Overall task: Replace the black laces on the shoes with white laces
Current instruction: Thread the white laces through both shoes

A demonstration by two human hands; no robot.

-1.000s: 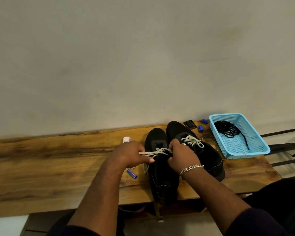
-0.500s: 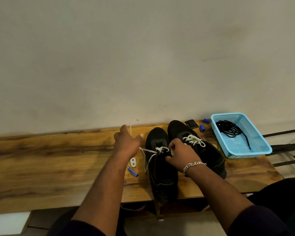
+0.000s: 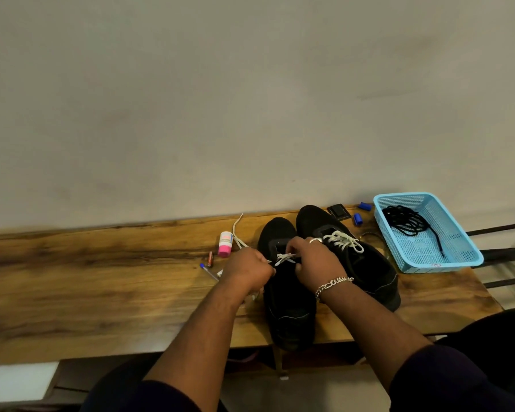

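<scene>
Both hands, left grip (image 3: 248,267) and right grip (image 3: 312,263), pinch a white lace (image 3: 284,258) on the left shoe (image 3: 289,310), near the table's (image 3: 101,292) front edge.

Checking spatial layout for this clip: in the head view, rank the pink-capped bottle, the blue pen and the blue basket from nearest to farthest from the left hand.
From the left hand:
1. Blue pen, just to its left.
2. Pink-capped bottle, up and left, only slightly farther.
3. Blue basket, far right, beyond both shoes.

You sit in a plain room, likely a home. A wooden bench (image 3: 101,281) stands against a bare wall (image 3: 250,99), holding a blue plastic basket (image 3: 470,257).
</scene>
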